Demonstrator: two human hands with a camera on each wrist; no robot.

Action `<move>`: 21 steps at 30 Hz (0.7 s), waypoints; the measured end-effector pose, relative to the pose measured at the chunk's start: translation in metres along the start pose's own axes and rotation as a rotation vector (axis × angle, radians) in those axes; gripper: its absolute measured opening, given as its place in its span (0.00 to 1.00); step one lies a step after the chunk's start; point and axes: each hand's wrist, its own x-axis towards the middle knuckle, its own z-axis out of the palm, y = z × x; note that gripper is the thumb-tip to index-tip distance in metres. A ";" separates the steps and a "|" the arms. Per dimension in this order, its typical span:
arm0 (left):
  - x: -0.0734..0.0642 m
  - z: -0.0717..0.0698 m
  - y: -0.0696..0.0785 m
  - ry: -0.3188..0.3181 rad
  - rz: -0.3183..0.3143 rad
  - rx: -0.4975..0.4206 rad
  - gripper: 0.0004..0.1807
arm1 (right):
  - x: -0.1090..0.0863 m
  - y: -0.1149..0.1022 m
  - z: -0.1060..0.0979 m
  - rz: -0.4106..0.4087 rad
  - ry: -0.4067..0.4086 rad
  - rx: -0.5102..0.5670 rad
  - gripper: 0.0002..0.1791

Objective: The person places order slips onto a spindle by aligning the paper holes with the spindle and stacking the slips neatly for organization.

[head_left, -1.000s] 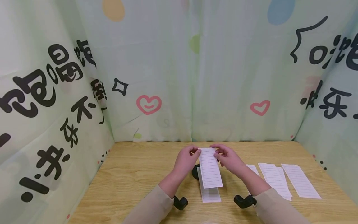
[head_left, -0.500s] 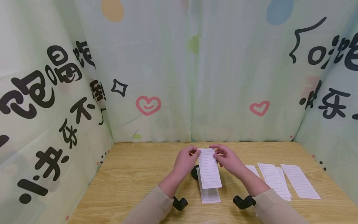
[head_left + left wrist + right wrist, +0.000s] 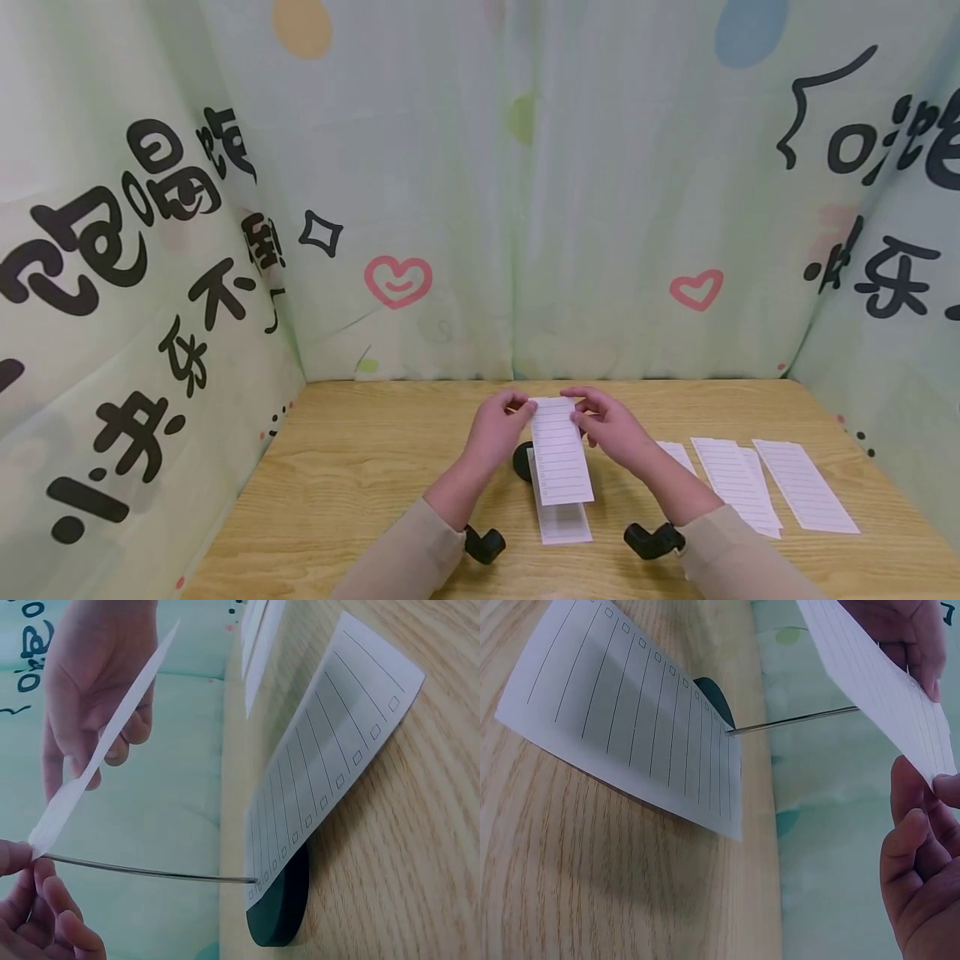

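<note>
A lined paper slip [image 3: 562, 454] with small checkboxes hangs from both hands at the top of a bill spike. My left hand [image 3: 498, 429] pinches its upper left corner, and my right hand [image 3: 613, 427] pinches the opposite edge between thumb and finger. Seen from the left wrist, the thin metal rod [image 3: 150, 870] of the spike rises from a round dark base [image 3: 281, 915] to the held slip, by the left fingertips. Lower down, a second slip [image 3: 630, 712] is threaded on the rod near the base, its free end reaching out over the table.
Several more lined slips [image 3: 731, 483] lie on the right of the wooden table [image 3: 360, 467], beyond the right forearm. Black wrist mounts [image 3: 483, 546] stick out inward from the sleeves. A printed curtain [image 3: 465, 192] encloses the back and sides.
</note>
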 end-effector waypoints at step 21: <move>0.002 0.002 -0.001 -0.007 -0.019 -0.049 0.08 | 0.000 0.003 -0.001 0.017 -0.004 -0.015 0.21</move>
